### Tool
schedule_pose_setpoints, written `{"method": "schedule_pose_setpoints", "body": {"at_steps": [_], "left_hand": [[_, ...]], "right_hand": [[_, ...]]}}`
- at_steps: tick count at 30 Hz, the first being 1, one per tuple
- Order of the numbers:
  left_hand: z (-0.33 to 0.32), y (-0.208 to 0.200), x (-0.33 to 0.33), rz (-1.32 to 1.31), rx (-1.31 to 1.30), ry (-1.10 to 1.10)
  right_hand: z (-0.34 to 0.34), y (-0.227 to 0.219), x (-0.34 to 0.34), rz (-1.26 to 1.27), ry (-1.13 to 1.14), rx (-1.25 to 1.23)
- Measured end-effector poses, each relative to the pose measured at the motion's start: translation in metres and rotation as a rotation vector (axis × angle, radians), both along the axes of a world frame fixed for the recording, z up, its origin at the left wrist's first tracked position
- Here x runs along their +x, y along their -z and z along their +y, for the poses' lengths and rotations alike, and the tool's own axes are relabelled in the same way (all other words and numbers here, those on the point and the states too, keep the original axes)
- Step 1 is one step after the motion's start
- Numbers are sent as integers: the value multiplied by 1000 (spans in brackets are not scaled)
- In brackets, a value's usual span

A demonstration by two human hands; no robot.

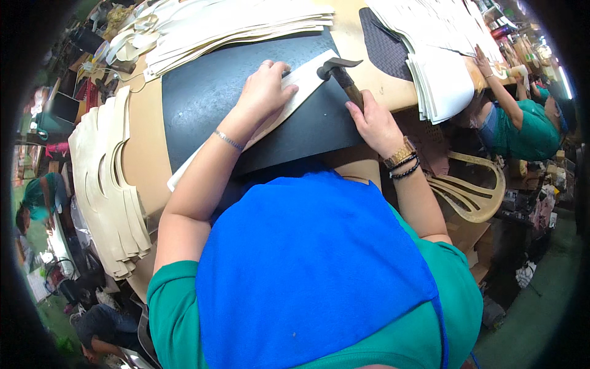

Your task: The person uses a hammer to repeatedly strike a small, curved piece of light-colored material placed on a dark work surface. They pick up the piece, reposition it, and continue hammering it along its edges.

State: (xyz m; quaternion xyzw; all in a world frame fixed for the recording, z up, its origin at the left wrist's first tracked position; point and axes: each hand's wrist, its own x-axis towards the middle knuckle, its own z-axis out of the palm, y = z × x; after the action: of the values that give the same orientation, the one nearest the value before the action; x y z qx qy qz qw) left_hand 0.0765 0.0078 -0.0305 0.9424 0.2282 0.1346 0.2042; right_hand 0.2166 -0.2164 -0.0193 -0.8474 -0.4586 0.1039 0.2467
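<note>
My right hand (378, 126) is closed round the wooden handle of a hammer (345, 80). The hammer's dark metal head, with a long thin claw, is over the far end of a long white strip (310, 72) of leather-like material. My left hand (264, 92) grips this strip with bent fingers and the thumb on its surface; the fingertips are partly hidden. The strip runs diagonally across a black mat (200, 92), and my left forearm covers part of its near end.
Stacked cream pieces (101, 178) hang over the table's left edge. More white stacks lie at the back (239, 31) and right (442, 80). A dark textured pad (384, 52) is beside the mat. A chair (476, 184) and a co-worker in green (528, 132) are at right.
</note>
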Motion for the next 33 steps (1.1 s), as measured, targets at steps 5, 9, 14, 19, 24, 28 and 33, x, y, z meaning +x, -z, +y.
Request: {"method": "schedule_pose_setpoints", "body": {"at_steps": [5, 9, 14, 19, 24, 28, 33], "left_hand": [[8, -12, 23, 148, -281, -29], [13, 1, 35, 86, -120, 4], [8, 2, 38, -6, -159, -2], [11, -1, 44, 94, -157, 34], [9, -3, 48, 97, -145, 74], [12, -1, 50, 9, -291, -28], [16, -5, 54, 98, -263, 4]], "right_hand": [[1, 1, -3, 4, 19, 4], [2, 3, -3, -9, 16, 14], [1, 0, -6, -30, 43, -16], [2, 0, -6, -47, 42, -19], [1, 4, -4, -23, 42, -2], [2, 3, -3, -11, 37, 18], [2, 0, -3, 29, 41, 4]]}}
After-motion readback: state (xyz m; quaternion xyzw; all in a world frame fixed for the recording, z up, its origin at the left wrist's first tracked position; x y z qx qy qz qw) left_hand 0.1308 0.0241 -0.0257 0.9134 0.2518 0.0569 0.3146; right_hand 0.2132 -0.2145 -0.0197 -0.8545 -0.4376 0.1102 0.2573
